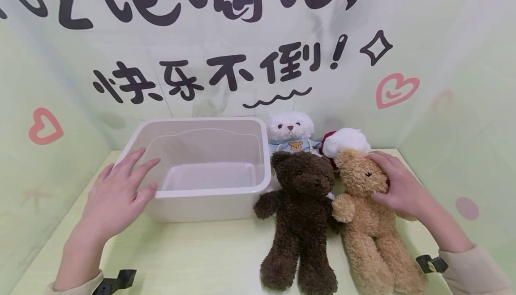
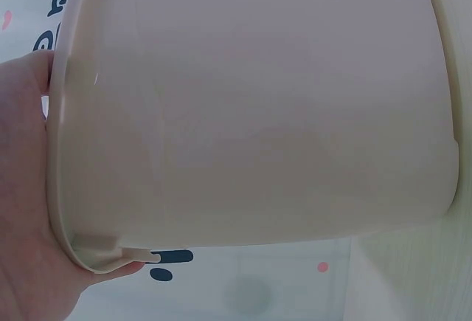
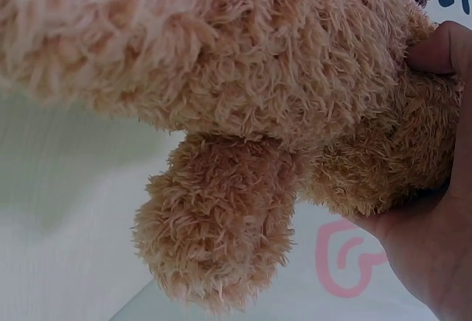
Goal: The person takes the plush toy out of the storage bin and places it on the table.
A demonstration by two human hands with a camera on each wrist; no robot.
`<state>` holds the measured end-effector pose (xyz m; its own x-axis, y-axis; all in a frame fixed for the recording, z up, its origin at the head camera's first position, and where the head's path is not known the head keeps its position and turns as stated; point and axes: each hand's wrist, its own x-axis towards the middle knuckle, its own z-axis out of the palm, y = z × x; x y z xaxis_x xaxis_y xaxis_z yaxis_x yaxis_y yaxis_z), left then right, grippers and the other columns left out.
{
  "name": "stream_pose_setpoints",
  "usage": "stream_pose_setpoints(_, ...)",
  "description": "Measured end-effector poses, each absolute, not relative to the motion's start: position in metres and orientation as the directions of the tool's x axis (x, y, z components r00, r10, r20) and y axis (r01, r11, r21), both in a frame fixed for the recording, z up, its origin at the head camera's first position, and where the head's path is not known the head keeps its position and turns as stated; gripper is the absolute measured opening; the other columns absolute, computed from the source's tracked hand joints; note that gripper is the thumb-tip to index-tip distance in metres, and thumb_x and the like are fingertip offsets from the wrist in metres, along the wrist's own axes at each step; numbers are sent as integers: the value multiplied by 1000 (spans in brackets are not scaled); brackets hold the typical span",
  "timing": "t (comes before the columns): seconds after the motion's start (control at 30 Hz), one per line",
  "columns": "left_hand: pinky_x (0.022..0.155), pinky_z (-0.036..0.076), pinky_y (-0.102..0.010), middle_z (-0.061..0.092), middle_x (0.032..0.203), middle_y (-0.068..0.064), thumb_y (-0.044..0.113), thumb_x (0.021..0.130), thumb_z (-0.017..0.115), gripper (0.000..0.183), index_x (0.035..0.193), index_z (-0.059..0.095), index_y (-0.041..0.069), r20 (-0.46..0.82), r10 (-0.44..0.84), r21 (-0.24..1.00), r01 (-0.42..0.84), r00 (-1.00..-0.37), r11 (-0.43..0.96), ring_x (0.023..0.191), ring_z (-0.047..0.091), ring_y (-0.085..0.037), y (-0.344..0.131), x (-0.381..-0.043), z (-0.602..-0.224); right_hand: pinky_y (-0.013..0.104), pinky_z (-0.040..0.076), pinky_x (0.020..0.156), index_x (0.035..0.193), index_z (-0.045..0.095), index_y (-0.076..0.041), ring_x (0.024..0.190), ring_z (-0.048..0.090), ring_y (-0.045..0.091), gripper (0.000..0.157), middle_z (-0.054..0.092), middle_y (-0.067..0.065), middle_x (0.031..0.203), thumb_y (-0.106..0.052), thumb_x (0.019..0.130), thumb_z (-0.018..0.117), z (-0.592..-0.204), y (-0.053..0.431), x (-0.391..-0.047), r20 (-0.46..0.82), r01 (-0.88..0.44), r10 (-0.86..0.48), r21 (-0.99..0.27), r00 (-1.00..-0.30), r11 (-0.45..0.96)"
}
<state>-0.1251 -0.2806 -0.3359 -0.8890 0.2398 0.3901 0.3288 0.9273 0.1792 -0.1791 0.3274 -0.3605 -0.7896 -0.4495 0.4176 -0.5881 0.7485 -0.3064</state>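
In the head view my left hand rests at the near left corner of a white plastic bin, fingers spread over its rim. The left wrist view shows the bin's outer wall up close, with the rim against the hand. My right hand grips the head of a tan teddy bear, thumb on one side and fingers on the other. Fur of this teddy bear fills much of the right wrist view. Beside it stands a dark brown teddy bear.
Behind the two bears sit a white plush bear in a blue top and a white-and-red plush, partly hidden. A pale tabletop lies under everything. A printed curtain closes off the back and sides.
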Motion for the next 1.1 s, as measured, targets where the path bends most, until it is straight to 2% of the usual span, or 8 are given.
stream_pose_setpoints(0.53,105,24,-74,35,159,-22,28,101,52,48,145,55,11,390,243,174,331,-888,928,135,40,-53,-282,-124,-334,70,37,96,155,37,-8,136,34,54,104,36,28,154,-7,63,84,-362,328,-187,344,-590,-485,-359,-804,723)
stream_pose_setpoints(0.7,104,25,-74,36,159,-22,27,100,52,47,144,56,10,390,249,174,337,-886,925,134,41,-53,-280,-124,-334,67,37,96,158,35,-10,135,35,53,108,34,26,155,-6,61,82,-362,335,-185,364,-598,-486,-337,-795,727)
stream_pose_setpoints(0.8,104,26,-74,37,158,-22,27,100,53,46,143,57,10,396,247,173,336,-884,926,134,41,-52,-280,-124,-335,71,36,98,159,36,-10,134,35,53,107,34,25,156,-6,61,80,-359,338,-182,382,-623,-506,-309,-774,719)
stream_pose_setpoints(0.87,104,26,-74,37,158,-22,27,100,54,46,143,57,11,399,245,172,335,-884,926,134,41,-52,-280,-124,-335,70,34,103,159,36,-10,135,35,53,106,34,25,157,-7,63,81,-358,340,-181,393,-636,-516,-299,-761,711)
stream_pose_setpoints(1.0,104,26,-74,37,158,-22,27,99,54,47,143,57,11,399,245,171,335,-883,927,133,41,-53,-281,-124,-336,60,30,110,159,36,-9,137,33,51,101,34,24,157,-10,69,82,-355,343,-179,407,-649,-519,-317,-752,692)
stream_pose_setpoints(1.1,104,25,-74,37,157,-23,27,100,53,46,143,57,10,396,249,168,336,-884,927,133,41,-54,-281,-124,-335,62,29,109,160,34,-12,140,30,51,98,31,22,160,-12,75,82,-350,344,-177,401,-626,-491,-360,-774,692)
